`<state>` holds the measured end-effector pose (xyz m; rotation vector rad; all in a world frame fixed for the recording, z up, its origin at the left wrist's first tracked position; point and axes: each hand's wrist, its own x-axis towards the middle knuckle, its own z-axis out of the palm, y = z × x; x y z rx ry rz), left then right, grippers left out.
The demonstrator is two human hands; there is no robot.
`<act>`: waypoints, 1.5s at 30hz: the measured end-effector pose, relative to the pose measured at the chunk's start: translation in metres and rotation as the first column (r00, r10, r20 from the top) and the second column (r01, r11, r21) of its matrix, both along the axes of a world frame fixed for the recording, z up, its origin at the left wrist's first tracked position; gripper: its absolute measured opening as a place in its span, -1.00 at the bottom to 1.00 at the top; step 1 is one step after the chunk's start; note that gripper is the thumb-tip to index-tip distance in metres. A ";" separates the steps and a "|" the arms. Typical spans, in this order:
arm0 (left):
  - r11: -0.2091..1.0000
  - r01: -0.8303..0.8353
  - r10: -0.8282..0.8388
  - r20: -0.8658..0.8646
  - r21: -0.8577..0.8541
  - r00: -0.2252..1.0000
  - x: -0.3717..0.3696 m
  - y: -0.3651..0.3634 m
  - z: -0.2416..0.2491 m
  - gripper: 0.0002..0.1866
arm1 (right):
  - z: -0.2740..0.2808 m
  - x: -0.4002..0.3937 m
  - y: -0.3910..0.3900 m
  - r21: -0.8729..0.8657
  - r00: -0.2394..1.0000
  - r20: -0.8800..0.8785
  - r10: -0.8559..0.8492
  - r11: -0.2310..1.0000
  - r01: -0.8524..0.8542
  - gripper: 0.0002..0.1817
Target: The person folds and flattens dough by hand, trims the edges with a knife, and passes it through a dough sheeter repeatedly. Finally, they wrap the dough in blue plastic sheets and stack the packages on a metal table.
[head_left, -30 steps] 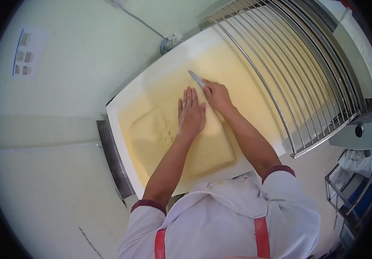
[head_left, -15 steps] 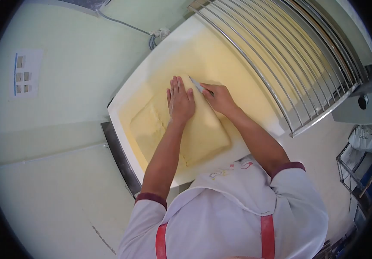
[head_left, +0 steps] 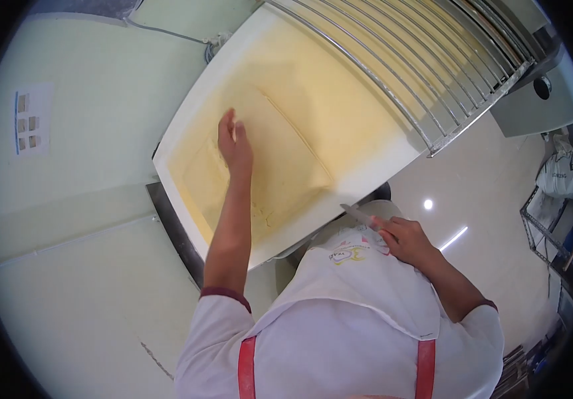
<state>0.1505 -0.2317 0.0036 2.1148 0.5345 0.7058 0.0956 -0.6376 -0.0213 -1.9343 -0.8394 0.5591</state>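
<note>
A flat, pale yellow slab of dough [head_left: 280,149] lies on the white work surface, with a long straight line running along its right side. Its left part looks uneven, with a ragged seam. Over that left part is my left hand [head_left: 236,145], thumb apart from the fingers and nothing in it. My right hand [head_left: 406,241] grips a knife [head_left: 359,215] in front of my apron, near the front edge of the surface. The blade points up and left, away from the dough; the handle is mostly hidden in my fingers.
A guard of curved metal bars [head_left: 393,80] stands over the right part of the work surface [head_left: 376,166], which is dusted yellow. Along the left is a pale wall with a posted sheet [head_left: 31,123]. A wire rack [head_left: 532,219] and white bag [head_left: 561,171] stand far right.
My right hand has drawn the knife from the dough back towards my body. My left hand has come off its flat press on the slab, fingers now curled. The view has shifted slightly.
</note>
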 end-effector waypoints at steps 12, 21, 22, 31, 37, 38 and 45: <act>0.427 0.212 0.119 0.287 -0.879 0.950 -0.130 -0.046 0.036 -0.83 | 0.071 -0.006 0.229 0.383 0.422 -0.864 0.275 0.903 0.196 -0.46; 0.709 -0.596 0.575 -0.181 -0.376 0.798 -0.262 0.210 -0.049 -0.71 | 0.063 -0.065 0.253 0.095 0.790 -0.613 -0.002 0.993 0.076 -0.57; 0.720 -0.591 0.550 -0.220 -0.364 0.806 -0.251 0.220 -0.045 -0.69 | 0.067 -0.069 0.258 0.074 0.804 -0.594 -0.029 0.993 0.091 -0.58; 0.845 -0.426 0.379 -0.199 -0.324 0.904 -0.225 0.234 -0.067 -0.69 | 0.077 -0.086 0.291 0.047 0.824 -0.546 -0.151 0.977 0.210 -0.64; 0.878 -0.404 0.391 -0.103 -0.257 0.915 -0.216 0.236 -0.063 -0.70 | 0.077 -0.087 0.300 -0.009 0.827 -0.534 -0.174 0.980 0.201 -0.65; 0.886 -0.408 0.399 -0.085 -0.223 0.913 -0.209 0.245 -0.060 -0.69 | 0.077 -0.086 0.304 0.005 0.835 -0.528 -0.153 0.983 0.183 -0.66; 0.847 -0.403 0.378 -0.140 -0.346 0.915 -0.250 0.203 -0.061 -0.71 | 0.075 -0.089 0.286 0.047 0.851 -0.521 -0.061 0.994 0.099 -0.66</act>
